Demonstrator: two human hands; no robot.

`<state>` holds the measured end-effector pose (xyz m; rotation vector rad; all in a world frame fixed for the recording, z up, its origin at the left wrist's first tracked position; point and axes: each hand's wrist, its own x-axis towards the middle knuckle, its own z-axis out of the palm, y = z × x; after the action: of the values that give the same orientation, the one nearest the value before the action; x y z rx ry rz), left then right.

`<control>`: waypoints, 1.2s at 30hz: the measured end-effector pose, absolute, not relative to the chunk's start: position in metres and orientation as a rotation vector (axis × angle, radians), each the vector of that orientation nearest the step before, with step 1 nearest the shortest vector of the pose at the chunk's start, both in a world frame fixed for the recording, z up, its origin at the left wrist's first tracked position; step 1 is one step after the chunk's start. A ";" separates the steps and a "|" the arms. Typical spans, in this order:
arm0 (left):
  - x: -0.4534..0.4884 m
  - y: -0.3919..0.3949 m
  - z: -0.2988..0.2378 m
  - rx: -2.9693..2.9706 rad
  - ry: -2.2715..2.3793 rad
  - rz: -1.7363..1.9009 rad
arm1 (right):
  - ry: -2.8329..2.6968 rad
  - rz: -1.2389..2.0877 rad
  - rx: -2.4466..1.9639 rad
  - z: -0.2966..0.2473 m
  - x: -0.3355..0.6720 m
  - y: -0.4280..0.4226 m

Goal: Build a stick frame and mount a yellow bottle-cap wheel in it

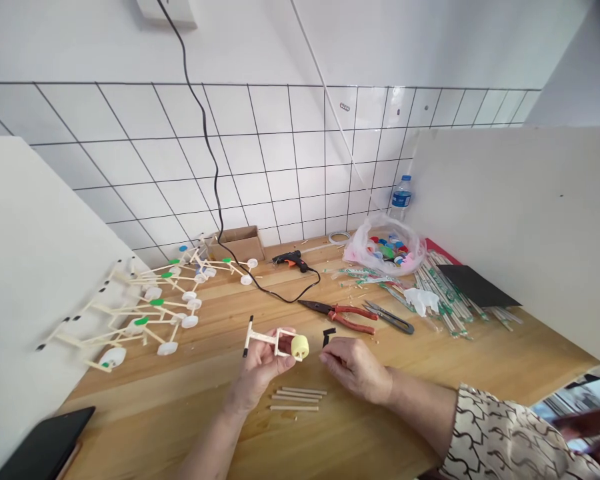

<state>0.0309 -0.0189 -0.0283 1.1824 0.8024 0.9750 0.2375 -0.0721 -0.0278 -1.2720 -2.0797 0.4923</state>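
Note:
My left hand (260, 373) is closed around a small frame of wooden sticks (263, 339), tilted above the table. Black tips cover the ends of the frame's crossbar. At its right end sits a pale yellow bottle cap (300, 347), close to my left thumb. My right hand (357, 370) is closed just right of the cap, its fingertips pinched together; whatever they hold is hidden. Small black strips (329, 335) show right behind those fingers. Several short wooden sticks (297, 397) lie on the table in front of my hands.
Pliers (337, 315), thread snips (389, 316) and a glue gun (291, 260) lie beyond my hands. Stick frames with white wheels (167, 347) fill the left. Rightward are a bag of bottle caps (363, 257), wrapped sticks (443, 297) and a water bottle (401, 197). A phone (45, 443) lies front left.

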 end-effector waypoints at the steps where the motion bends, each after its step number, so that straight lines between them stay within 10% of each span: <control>1: 0.030 -0.019 -0.028 1.183 0.812 0.972 | -2.081 0.489 -1.271 -0.027 0.237 -0.072; 27: 0.017 -0.014 -0.015 1.090 0.866 0.993 | -2.050 0.659 -1.284 0.020 0.240 -0.080; 36: 0.011 -0.012 -0.004 1.115 0.780 0.925 | -2.085 0.398 -1.663 0.050 0.253 0.035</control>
<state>0.0110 -0.0120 -0.0045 1.1153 0.7804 0.9254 0.2526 0.0352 0.0501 -1.6627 -2.0849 0.3984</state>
